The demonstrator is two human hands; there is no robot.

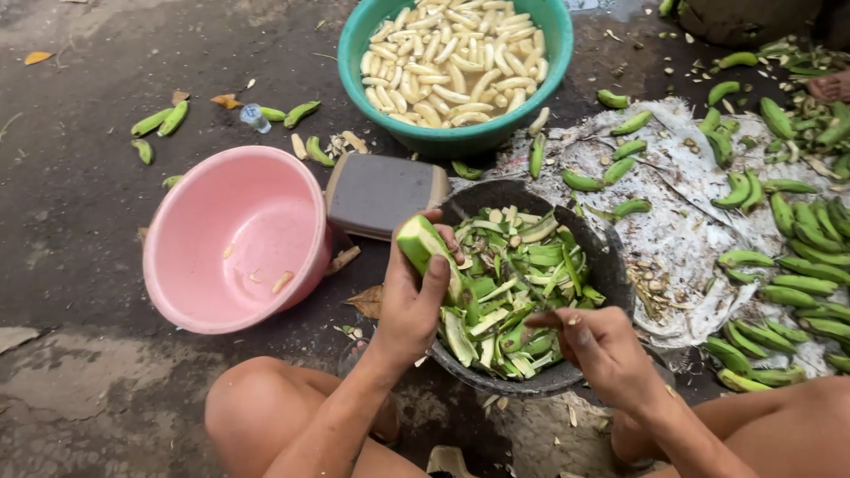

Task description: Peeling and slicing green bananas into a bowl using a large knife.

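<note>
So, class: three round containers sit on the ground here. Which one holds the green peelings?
The dark basin under the hands: it is heaped with green peel strips. The teal basin holds pale peeled bananas; the pink basin is nearly bare.

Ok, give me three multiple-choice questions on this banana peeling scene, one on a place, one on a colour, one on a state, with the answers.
1. Where do the peeled bananas lie?
A. teal basin
B. pink basin
C. black basin

2. What colour are the peels in the black basin?
A. yellow
B. green
C. brown

3. What is the left hand doing?
A. resting empty
B. holding a green banana
C. lifting the pink basin

Answers: 1 A, pale peeled bananas fill it; 2 B, green strips heap there; 3 B, its grip wraps a partly peeled banana.
</note>
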